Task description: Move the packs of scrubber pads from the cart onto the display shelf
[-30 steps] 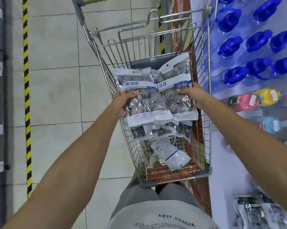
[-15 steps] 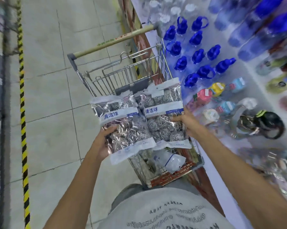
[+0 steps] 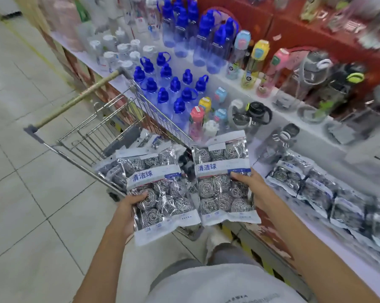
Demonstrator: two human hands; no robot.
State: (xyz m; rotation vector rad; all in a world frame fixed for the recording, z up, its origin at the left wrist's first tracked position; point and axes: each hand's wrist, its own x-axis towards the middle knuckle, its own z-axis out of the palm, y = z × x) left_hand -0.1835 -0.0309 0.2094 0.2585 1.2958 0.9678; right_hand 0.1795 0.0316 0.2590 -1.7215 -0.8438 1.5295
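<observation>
My left hand grips the left edge of one clear pack of steel scrubber pads with a blue and white label. Beside it, a second pack is held at its right edge by my right hand. Both packs hang side by side above the near end of the wire cart. More packs lie in the cart under them. On the white display shelf to the right lies a row of scrubber packs.
Blue-capped water bottles, coloured children's bottles and dark jugs crowd the shelf beyond the cart. A red upper tier carries more bottles. Tiled floor lies to the left. My knee shows below the packs.
Both hands have lifted the two packs out of the cart and carried them right, toward the shelf. My view has swung right, bringing the shelf and its row of packs into sight.
</observation>
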